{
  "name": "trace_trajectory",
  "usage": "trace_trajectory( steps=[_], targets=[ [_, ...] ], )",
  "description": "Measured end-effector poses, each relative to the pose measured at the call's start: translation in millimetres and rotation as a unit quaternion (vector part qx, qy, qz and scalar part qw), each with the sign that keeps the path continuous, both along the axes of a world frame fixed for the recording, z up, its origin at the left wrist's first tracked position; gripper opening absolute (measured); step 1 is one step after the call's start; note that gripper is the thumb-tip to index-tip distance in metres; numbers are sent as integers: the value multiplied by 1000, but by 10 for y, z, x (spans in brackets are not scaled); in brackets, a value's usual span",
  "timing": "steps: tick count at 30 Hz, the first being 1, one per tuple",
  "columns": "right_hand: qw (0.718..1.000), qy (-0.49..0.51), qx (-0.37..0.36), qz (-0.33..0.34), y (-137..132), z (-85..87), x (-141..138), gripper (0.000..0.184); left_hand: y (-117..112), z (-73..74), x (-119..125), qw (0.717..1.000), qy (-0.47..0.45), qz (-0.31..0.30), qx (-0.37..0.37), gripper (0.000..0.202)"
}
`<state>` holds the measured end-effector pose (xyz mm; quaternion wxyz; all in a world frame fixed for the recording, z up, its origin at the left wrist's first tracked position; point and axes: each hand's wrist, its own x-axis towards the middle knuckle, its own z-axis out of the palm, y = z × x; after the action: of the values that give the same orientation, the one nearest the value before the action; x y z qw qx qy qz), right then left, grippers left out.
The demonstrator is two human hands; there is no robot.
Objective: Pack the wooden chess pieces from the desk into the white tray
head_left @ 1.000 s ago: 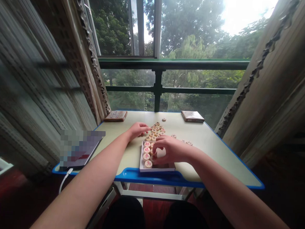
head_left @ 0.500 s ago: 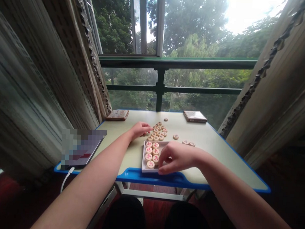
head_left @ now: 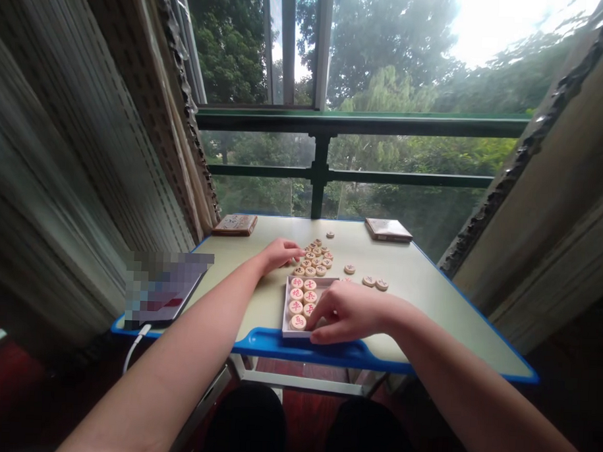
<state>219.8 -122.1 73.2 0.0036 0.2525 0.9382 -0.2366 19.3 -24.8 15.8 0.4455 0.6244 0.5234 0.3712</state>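
Round wooden Chinese chess pieces with red characters stand in two columns along the left side of a shallow white box point(head_left: 285, 318). My right hand point(head_left: 350, 310) is over the box, its fingers and thumb curled together beside the lowest red piece point(head_left: 298, 322). Whatever those fingertips hold is hidden from me. Beyond the box, a cluster of loose Chinese chess pieces point(head_left: 310, 264) lies on the table. My left hand point(head_left: 281, 252) rests at the left edge of this cluster, palm down, fingers loosely extended and the tips close to or touching the nearest pieces.
Single pieces lie apart at the right point(head_left: 349, 269) and far side point(head_left: 330, 235) of the table point(head_left: 427, 323). Two flat boxes point(head_left: 235, 225) point(head_left: 388, 230) sit at the back corners. A laptop point(head_left: 180, 294) with a white cable point(head_left: 134, 345) occupies the left edge.
My right hand has lowered slightly, its fingertips going deeper beside the lowest red piece. My left hand has stayed by the cluster. The whole view has shifted a little.
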Motion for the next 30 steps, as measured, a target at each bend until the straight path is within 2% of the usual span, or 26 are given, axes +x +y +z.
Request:
trace_trajectory(
  steps=[24, 27, 30],
  targets=[
    [998, 41, 10, 36, -4, -22, 12, 23, 5, 10, 15, 1000, 6, 2, -5, 31],
    [996, 67, 33, 39, -2, -31, 8, 21, 7, 5, 11, 1000, 8, -2, -3, 32],
    [985, 151, 80, 27, 43, -74, -24, 18, 8, 3, 8, 1000, 6, -5, -2, 31]
  ],
)
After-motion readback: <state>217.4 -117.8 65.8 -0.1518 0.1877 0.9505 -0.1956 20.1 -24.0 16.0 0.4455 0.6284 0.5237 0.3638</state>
